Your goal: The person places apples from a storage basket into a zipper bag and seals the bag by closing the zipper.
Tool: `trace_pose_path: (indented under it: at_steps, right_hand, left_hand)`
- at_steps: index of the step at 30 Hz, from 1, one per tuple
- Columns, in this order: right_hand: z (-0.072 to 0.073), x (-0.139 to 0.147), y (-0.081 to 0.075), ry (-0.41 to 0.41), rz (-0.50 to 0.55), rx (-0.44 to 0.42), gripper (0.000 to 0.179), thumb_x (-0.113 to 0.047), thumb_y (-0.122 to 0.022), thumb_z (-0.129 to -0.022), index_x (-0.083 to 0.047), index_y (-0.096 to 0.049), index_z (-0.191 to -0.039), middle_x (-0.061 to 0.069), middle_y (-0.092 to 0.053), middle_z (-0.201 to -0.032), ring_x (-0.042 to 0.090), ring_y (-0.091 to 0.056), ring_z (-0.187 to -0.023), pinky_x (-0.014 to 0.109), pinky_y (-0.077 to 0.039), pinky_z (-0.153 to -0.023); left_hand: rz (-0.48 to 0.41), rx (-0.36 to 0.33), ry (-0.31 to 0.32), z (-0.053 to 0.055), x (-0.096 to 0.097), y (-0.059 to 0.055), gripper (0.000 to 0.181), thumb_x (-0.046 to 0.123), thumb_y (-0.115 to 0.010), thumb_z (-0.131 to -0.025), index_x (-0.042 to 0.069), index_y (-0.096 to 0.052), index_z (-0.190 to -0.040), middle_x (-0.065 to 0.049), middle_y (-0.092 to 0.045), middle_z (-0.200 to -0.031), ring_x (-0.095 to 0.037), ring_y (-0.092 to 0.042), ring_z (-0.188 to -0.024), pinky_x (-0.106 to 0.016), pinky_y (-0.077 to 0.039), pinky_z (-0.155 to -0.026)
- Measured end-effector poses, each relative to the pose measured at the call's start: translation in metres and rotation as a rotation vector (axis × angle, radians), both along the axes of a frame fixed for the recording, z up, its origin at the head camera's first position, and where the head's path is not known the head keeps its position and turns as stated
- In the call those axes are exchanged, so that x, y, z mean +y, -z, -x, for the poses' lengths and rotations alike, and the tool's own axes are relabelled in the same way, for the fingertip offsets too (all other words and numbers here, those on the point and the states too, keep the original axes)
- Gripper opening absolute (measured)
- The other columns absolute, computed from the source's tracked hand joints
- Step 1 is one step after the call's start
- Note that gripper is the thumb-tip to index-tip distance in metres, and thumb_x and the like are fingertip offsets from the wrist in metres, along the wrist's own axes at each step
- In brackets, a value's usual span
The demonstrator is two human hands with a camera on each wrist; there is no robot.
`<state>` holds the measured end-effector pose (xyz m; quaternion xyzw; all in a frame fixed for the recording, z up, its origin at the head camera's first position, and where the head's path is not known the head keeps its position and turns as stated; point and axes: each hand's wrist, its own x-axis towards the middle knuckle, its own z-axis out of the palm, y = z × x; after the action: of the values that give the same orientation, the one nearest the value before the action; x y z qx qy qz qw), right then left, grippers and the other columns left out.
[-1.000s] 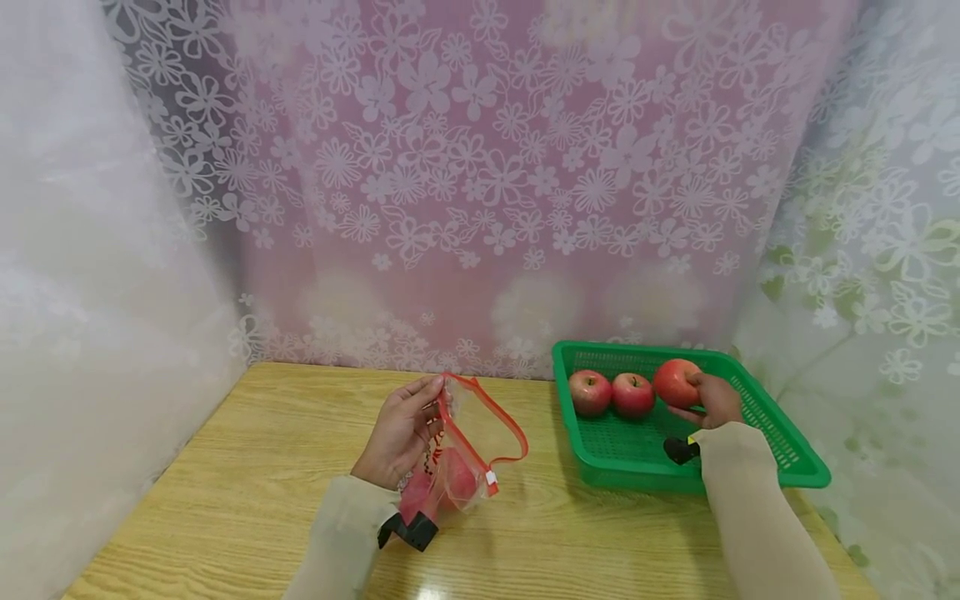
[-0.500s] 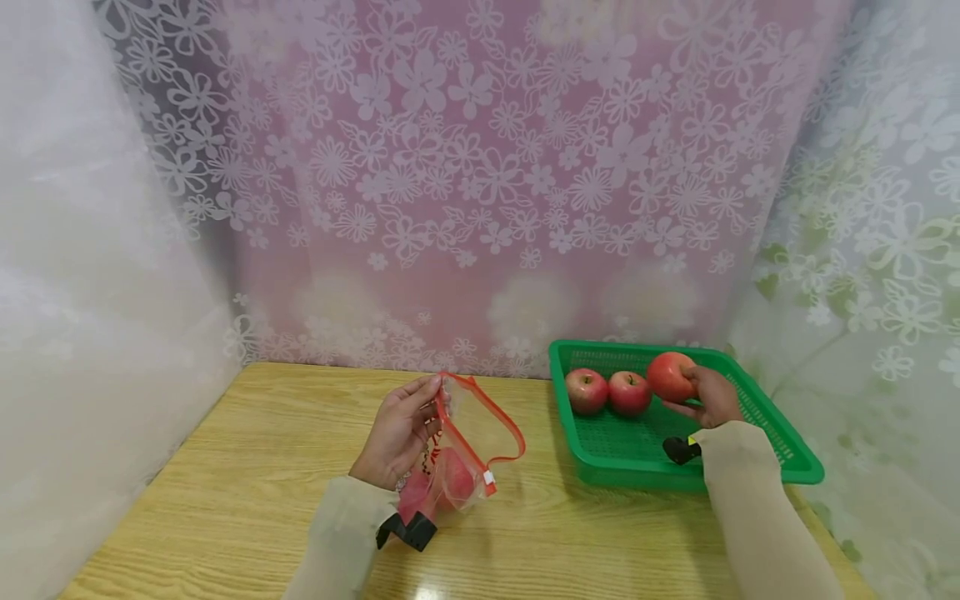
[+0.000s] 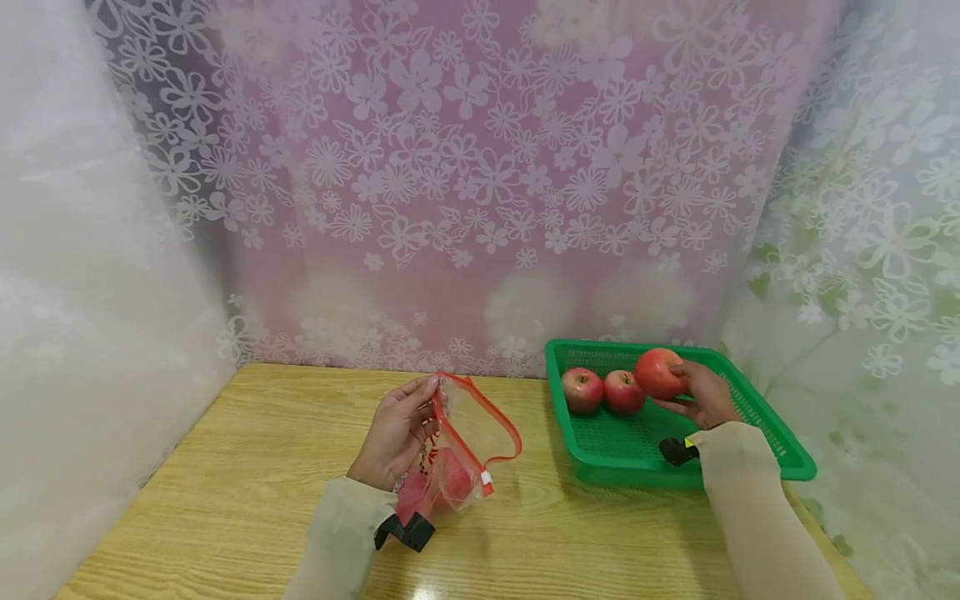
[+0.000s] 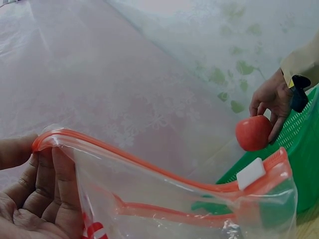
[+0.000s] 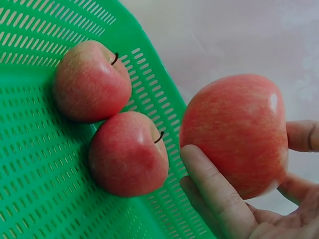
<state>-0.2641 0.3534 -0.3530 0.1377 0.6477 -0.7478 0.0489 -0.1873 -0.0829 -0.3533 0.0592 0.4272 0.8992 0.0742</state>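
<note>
Clock positions refer to the head view. Governing relation: from the held apple (image 3: 657, 372), the mouth of the bag (image 3: 459, 444) lies between eight and nine o'clock, well apart. The mouth gapes; its long axis runs from eleven to five o'clock, with the white slider (image 3: 487, 477) at the five o'clock end. The apple is nearly round and shows no marked long axis.

The right hand (image 3: 705, 396) holds the apple raised over the basket (image 3: 592, 473). Its fingers pinch the fruit from opposite sides and point toward ten o'clock; the right sleeve (image 3: 757, 500) enters from five o'clock. Two other apples (image 3: 582, 390) sit in the basket.

The left hand (image 3: 397, 429) is nearer the bag. Its fingers pinch the rim at the eleven o'clock corner; the left sleeve (image 3: 341, 525) enters from seven o'clock. Reddish fruit (image 3: 453, 477) shows through the film.
</note>
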Motion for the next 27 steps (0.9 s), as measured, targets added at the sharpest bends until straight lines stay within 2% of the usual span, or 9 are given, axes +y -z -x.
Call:
trace_pose_path:
  at_steps: [3,6,16,20,27]
  right_hand:
    - [-0.002,-0.002,-0.002,-0.033,-0.009,0.016,0.068,-0.024,-0.044,-0.102,-0.012,-0.004,-0.156,0.013,0.002,-0.161,0.035,-0.032,-0.132,0.042,-0.052,-0.091]
    - [-0.003,-0.004,-0.004,-0.051,-0.023,0.029,0.067,-0.023,-0.043,-0.102,-0.011,-0.004,-0.156,0.014,0.002,-0.160,0.034,-0.025,-0.136,0.043,-0.051,-0.092]
    - [-0.010,-0.012,-0.007,-0.108,-0.094,0.067,0.065,-0.021,-0.039,-0.103,-0.007,-0.002,-0.155,0.018,0.001,-0.159,0.034,-0.028,-0.132,0.043,-0.051,-0.091]
    - [-0.012,-0.014,-0.007,-0.127,-0.103,0.076,0.064,-0.020,-0.039,-0.103,-0.007,-0.004,-0.155,0.019,0.001,-0.159,0.033,-0.037,-0.124,0.044,-0.051,-0.092]
    - [-0.018,-0.017,-0.008,-0.157,-0.098,0.090,0.065,-0.017,-0.041,-0.102,-0.006,-0.004,-0.155,0.020,0.003,-0.159,0.018,-0.060,-0.091,0.043,-0.053,-0.089]
  left_hand:
    - [-0.001,-0.005,-0.005,-0.001,0.000,-0.001,0.025,0.011,-0.052,-0.101,0.013,-0.071,-0.086,0.000,-0.067,-0.075,-0.008,-0.062,-0.064,-0.018,-0.053,-0.058]
    - [0.000,-0.006,-0.006,-0.001,0.001,-0.001,0.024,0.012,-0.053,-0.100,0.012,-0.071,-0.086,0.000,-0.067,-0.075,-0.008,-0.062,-0.064,-0.018,-0.053,-0.058]
    - [-0.001,-0.016,-0.019,-0.001,0.001,-0.001,0.021,0.011,-0.053,-0.100,0.011,-0.071,-0.089,-0.001,-0.067,-0.077,-0.009,-0.063,-0.066,-0.019,-0.054,-0.060]
    - [0.004,-0.017,-0.025,-0.001,0.001,-0.001,0.021,0.011,-0.052,-0.100,0.011,-0.070,-0.090,-0.001,-0.067,-0.078,-0.009,-0.063,-0.067,-0.020,-0.054,-0.061]
    - [0.008,-0.012,-0.025,-0.002,0.001,-0.001,0.022,0.011,-0.052,-0.101,0.012,-0.071,-0.089,-0.001,-0.068,-0.077,-0.009,-0.063,-0.067,-0.019,-0.054,-0.060]
